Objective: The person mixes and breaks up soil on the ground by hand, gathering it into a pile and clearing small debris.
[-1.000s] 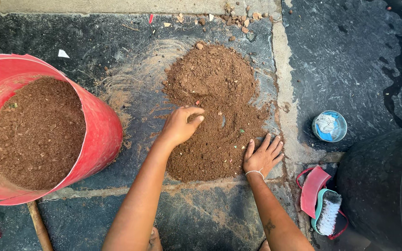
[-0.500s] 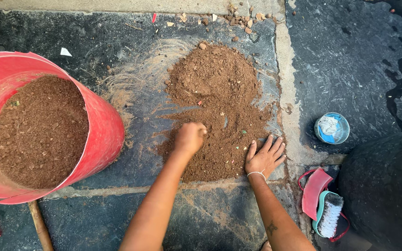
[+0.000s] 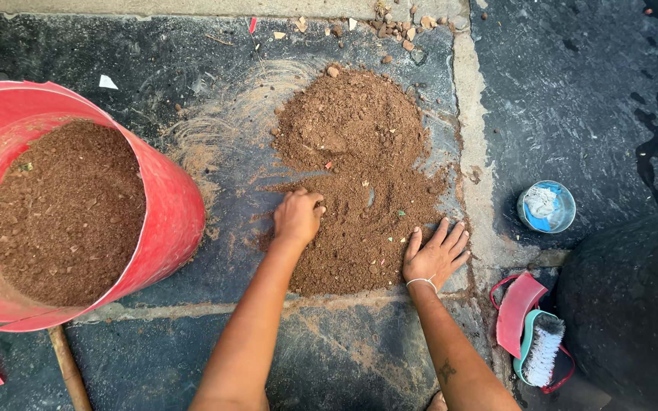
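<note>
Left hand (image 3: 297,217) has curled back onto crumbly soil (image 3: 359,152).

The left hand (image 3: 297,218), fingers curled, digs into the brown loose soil heap (image 3: 359,160); at four o'clock, the right hand (image 3: 436,255) lies flat.

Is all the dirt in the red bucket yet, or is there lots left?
Part done: the red bucket already holds plenty of soil. In hand: the left hand is curled in the soil pile, while the right hand lies flat at its edge. Left: a big heap sits on the stone floor.
</note>
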